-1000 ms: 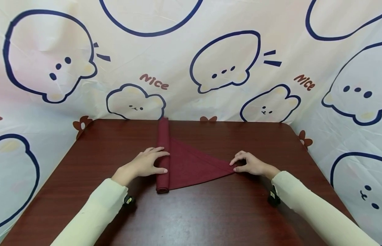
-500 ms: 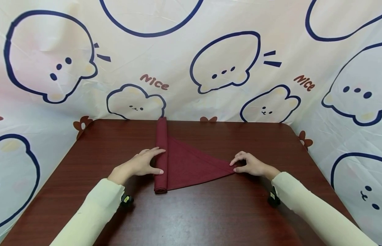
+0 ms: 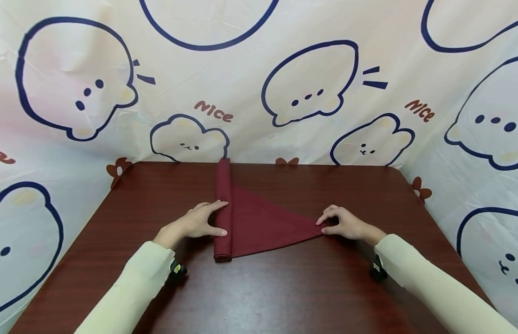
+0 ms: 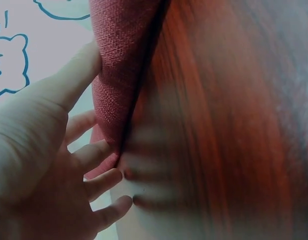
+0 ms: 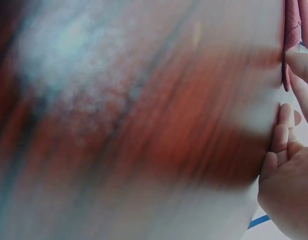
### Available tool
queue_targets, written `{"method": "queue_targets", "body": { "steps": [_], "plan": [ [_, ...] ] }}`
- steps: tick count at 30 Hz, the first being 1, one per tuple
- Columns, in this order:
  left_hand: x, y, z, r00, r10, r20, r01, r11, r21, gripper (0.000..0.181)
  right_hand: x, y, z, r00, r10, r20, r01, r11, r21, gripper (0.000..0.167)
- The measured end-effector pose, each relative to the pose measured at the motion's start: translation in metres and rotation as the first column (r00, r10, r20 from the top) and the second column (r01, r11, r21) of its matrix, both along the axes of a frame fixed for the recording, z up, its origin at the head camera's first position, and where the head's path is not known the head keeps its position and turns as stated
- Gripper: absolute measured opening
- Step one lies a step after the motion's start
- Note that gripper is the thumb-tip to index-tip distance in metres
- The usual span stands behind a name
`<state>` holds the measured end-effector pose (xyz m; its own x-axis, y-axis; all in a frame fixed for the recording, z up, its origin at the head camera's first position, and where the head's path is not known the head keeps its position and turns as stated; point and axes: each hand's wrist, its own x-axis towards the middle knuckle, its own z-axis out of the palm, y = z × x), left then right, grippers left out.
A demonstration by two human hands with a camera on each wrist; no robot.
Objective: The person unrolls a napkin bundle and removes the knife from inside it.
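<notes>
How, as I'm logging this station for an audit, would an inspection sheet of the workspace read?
Surface: dark wood-grain table, shiny, with glare toward the near side.
Job's things: red cloth, its left side wound into a roll, the rest flat and narrowing to the right.
Clutter: nothing seen.
Grips: left grip rests on the roll; right grip pinches the cloth at its narrow end.
Cables: nothing seen.
Surroundings: pale backdrop with blue cartoon outlines, behind and beside the table.

probably a curtained-off booth, as cartoon-printed sheeting (image 3: pixel 242 83) surrounds a wood-grain table (image 3: pixel 292 292).
</notes>
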<state>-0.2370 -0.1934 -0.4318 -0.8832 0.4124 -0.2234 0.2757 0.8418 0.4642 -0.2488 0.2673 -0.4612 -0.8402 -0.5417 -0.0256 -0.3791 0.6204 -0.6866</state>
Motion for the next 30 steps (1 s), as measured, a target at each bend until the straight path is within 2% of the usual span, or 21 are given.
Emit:
{"method": "queue_targets", "body": {
  "steps": [5,13,19,25,30],
  "plan": [
    [0.001,0.006,-0.001,1.0,0.006,-0.014,-0.006,1.0,0.01,0.091,0.001,0.005,0.001,0.999,0.001,-0.041,0.0,0.999,0.036,0.016],
    [-0.001,0.02,-0.004,1.0,-0.005,-0.013,0.005,1.0,0.02,0.09,0.006,0.019,0.002,0.998,-0.031,-0.054,0.036,0.996,0.082,0.013],
    [-0.001,0.039,-0.003,1.0,-0.019,-0.017,0.019,1.0,0.025,0.088,0.013,0.039,0.0,0.997,-0.014,-0.078,0.017,0.999,0.034,0.013],
    [-0.007,0.065,-0.003,0.999,-0.042,-0.013,0.042,0.999,0.024,0.088,0.02,0.063,0.0,0.993,0.003,-0.121,-0.007,0.999,-0.035,0.014],
    [-0.011,0.079,-0.002,0.999,-0.044,-0.008,0.044,0.999,0.016,0.088,0.021,0.077,0.001,0.991,0.011,-0.133,-0.019,0.998,-0.053,0.014]
  ]
}}
